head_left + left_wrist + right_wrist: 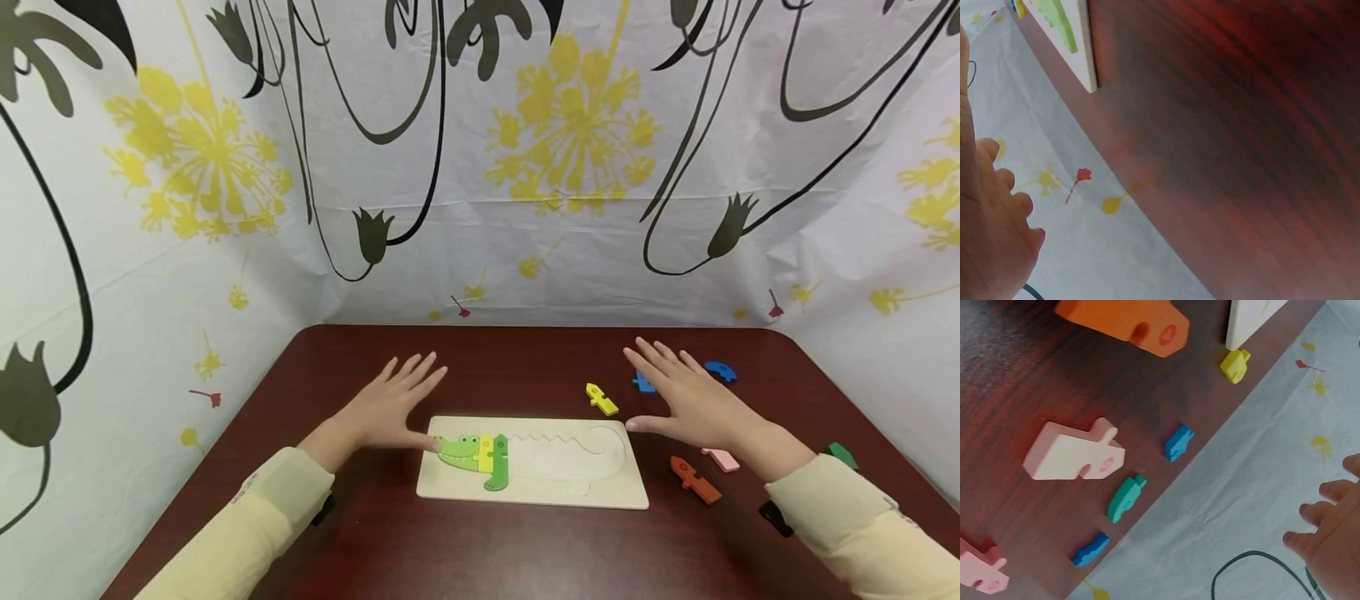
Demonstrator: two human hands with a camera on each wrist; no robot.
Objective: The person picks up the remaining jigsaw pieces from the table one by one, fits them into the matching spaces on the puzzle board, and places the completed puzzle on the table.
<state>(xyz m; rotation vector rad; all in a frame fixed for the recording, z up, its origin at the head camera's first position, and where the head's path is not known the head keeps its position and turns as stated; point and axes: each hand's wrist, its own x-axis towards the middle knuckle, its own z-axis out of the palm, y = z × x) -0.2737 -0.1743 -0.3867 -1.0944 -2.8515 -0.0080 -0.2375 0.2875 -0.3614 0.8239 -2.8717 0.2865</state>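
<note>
A pale wooden puzzle board (540, 502) lies flat on the table. Set in its left part are a light green crocodile head (453, 452), a narrow yellow piece (485, 455) and a green leg piece (498, 463). Outlined recesses mark the rest of the board. My left hand (378, 410), fingers spread, is at the board's left end, its thumb over the crocodile's snout; whether it touches cannot be told. Beside the right end my right hand (693, 404) is also spread, holding nothing, its thumb tip close to the board's corner.
Loose puzzle pieces lie right of the board: yellow (602, 400), blue (642, 383), curved blue (721, 372), orange (694, 481), pink (722, 459) and green (843, 455). A second pink piece (982, 569) shows in the right wrist view. Patterned cloth (465, 275) hangs around the table.
</note>
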